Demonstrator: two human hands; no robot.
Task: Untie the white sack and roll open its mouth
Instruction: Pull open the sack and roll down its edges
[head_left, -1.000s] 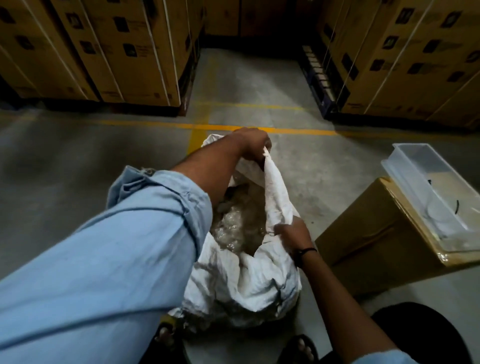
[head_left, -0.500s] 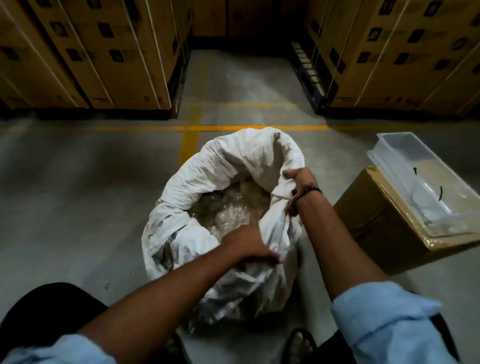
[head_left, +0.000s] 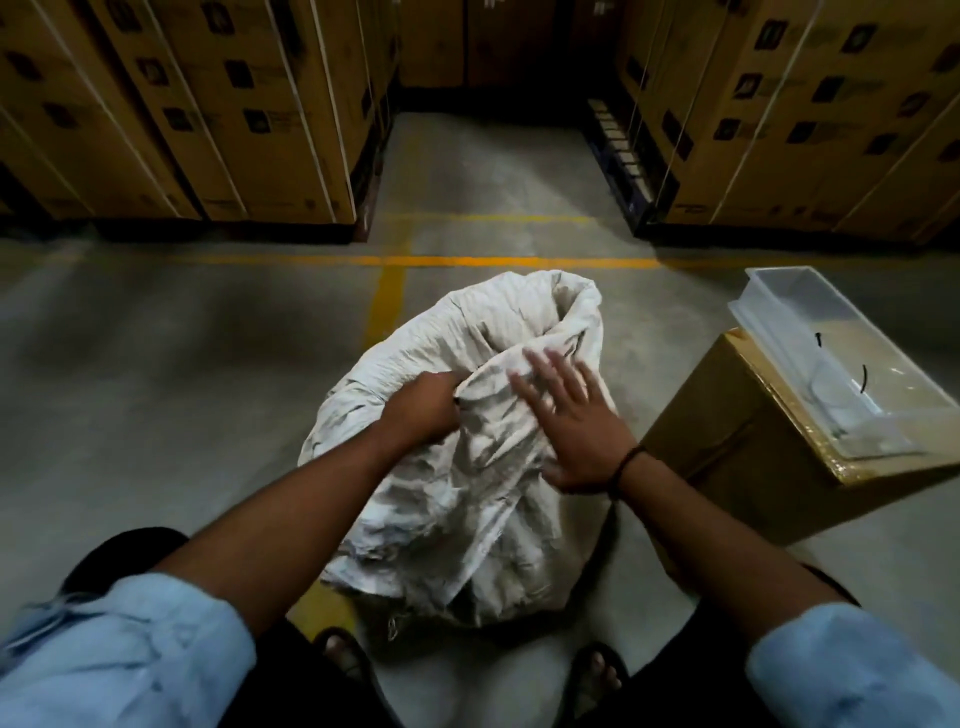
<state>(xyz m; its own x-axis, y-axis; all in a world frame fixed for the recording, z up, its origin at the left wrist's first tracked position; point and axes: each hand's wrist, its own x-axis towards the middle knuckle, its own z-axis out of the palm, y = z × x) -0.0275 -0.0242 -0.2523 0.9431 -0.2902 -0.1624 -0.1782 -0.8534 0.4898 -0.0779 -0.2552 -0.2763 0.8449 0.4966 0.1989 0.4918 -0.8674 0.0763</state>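
Observation:
The white sack (head_left: 483, 499) stands on the concrete floor between my feet, crumpled, its cloth folded over the mouth so the contents are hidden. My left hand (head_left: 423, 408) is closed on a fold of the sack's edge near the middle of the mouth. My right hand (head_left: 574, 423) lies flat on the cloth just to the right, fingers spread and blurred, holding nothing. A rolled part of the rim (head_left: 576, 306) stands up at the far side.
A brown carton (head_left: 737, 467) stands close on the right with a clear plastic tray (head_left: 831, 358) on top. Stacked cartons on pallets (head_left: 208, 114) line the back left and the back right (head_left: 810, 119). Yellow floor lines (head_left: 387, 291) run behind the sack.
The sack's mouth, open with clear plastic contents showing, is now covered by folded cloth. My left hand moved to grip the edge; my right hand let go and lies flat.

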